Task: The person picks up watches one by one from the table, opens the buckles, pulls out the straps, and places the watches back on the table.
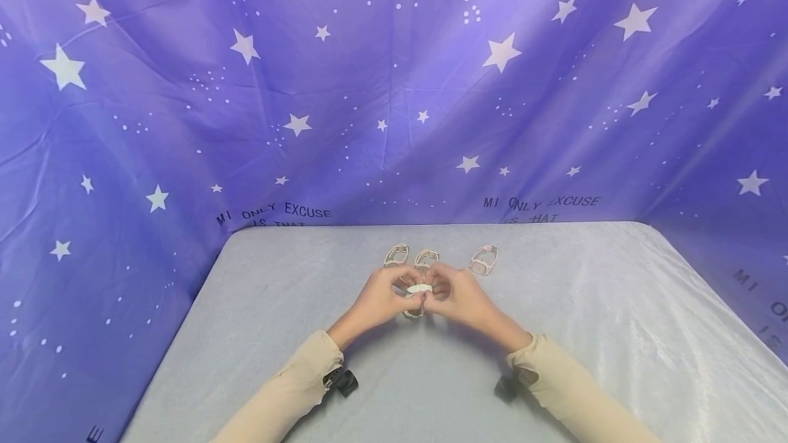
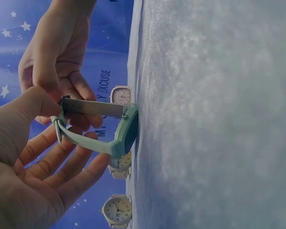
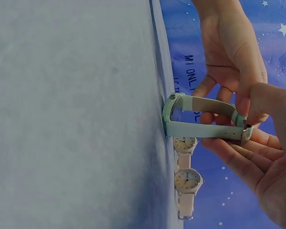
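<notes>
A mint-green wristwatch (image 2: 126, 133) hangs face down from both hands, its strap (image 3: 205, 130) fastened into a loop and its case close over the table. My left hand (image 1: 383, 296) pinches the strap near the buckle (image 3: 246, 131) between thumb and fingers. From the other side, my right hand (image 1: 458, 296) pinches the same end of the strap. Both thumbs meet at the buckle. In the head view the fingers partly cover the watch, with a pale piece of strap (image 1: 421, 288) showing between them.
Behind the hands, two pale watches (image 1: 396, 255) (image 1: 427, 258) stand side by side on the grey cloth-covered table (image 1: 277, 333). A pinkish square-faced watch (image 1: 483, 260) is farther right. A purple star-patterned curtain (image 1: 382, 87) hangs behind the table.
</notes>
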### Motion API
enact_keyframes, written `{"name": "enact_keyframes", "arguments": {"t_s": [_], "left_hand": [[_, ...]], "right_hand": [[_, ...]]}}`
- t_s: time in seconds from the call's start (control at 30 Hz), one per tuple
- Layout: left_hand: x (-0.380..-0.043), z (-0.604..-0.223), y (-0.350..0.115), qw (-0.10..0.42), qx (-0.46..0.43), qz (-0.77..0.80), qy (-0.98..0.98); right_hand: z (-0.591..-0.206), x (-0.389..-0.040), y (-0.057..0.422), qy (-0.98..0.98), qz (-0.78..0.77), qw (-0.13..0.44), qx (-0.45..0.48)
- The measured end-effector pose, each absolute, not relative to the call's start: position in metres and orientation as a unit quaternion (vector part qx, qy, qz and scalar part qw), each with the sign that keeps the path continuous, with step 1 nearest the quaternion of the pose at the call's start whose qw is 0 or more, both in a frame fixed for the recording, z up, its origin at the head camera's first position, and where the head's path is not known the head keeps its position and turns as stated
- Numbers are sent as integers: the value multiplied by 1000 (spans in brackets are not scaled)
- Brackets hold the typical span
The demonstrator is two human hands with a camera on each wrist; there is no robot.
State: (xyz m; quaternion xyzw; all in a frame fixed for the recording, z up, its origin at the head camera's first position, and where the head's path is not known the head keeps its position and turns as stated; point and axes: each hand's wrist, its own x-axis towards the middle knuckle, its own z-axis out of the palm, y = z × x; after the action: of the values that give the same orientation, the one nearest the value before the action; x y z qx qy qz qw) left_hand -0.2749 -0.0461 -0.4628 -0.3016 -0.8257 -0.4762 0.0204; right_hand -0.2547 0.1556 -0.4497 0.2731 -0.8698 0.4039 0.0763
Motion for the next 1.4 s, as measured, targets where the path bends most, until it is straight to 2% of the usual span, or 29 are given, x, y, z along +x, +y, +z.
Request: {"name": "enact_keyframes", "arguments": {"t_s": [0.17, 0.6, 0.97, 1.2, 1.4], "left_hand": [[-277, -463, -50, 16, -295, -501, -814], [-277, -459, -50, 21, -299, -473, -828], [-277, -461, -49, 8, -292, -516, -805], [-278, -462, -50, 10, -308, -535, -787], [-278, -463, -51, 11, -316, -539, -781]], "right_hand": [[-449, -256, 157, -864, 404, 83, 289], [-449, -257, 157, -866, 368, 148, 305], [-452, -254, 155, -828, 498, 83, 245], [-453, -256, 156, -792, 574, 17, 208], [-451, -259, 157, -784, 588, -3, 198]]}}
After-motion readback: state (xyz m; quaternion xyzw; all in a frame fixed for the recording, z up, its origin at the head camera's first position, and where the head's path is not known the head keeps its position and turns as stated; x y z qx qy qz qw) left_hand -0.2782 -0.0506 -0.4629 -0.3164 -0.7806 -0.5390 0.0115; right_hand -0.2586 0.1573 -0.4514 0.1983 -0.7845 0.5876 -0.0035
